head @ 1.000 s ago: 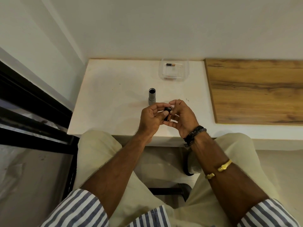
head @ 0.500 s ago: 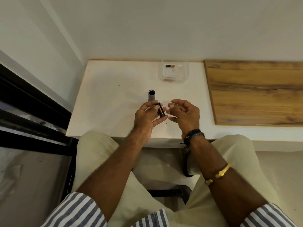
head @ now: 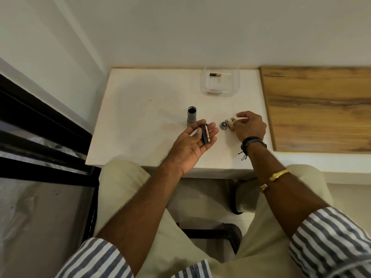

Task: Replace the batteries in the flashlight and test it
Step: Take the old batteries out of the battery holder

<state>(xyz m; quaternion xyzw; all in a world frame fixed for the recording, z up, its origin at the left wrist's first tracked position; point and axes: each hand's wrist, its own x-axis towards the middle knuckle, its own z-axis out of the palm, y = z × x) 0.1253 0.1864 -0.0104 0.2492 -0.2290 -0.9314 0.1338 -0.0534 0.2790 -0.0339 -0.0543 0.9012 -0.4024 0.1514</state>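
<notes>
Surface: we see a white tabletop (head: 140,117), matt, with faint scuffs and smudges; its near edge sits over the person's lap.
Right of it: a wood-grain panel (head: 321,109) butts against the tabletop's right edge.
Room: plain white wall (head: 200,33) behind, the tabletop tucked into a corner. A black frame (head: 40,125) with panes runs down the left side.
Flashlight body (head: 191,119): grey tube, upright mid-tabletop, open dark end up, just beyond the left fingertips.
Left hand (head: 188,149): palm up over the tabletop. The grip is loose, with the thumb pressing a black battery holder (head: 205,135) against the fingers; one copper-toned cell shows in it.
Right hand (head: 251,127): palm down near the right edge, fingers curled, tips at two batteries (head: 227,123) lying side by side on the tabletop. We can't tell whether the grip pinches the nearer one or only touches it.
Tail cap (head: 223,125): small round dark piece, just left of the two batteries.
Container (head: 202,87): clear plastic tub at the back by the wall, holding a single battery (head: 215,74), black and copper.
Writing: battery wrappers are too small to read, so we can't make out a brand.
Person: striped sleeves, beige trousers, dark cord bands (head: 254,141) and a gold bangle (head: 279,174) on the right arm.
</notes>
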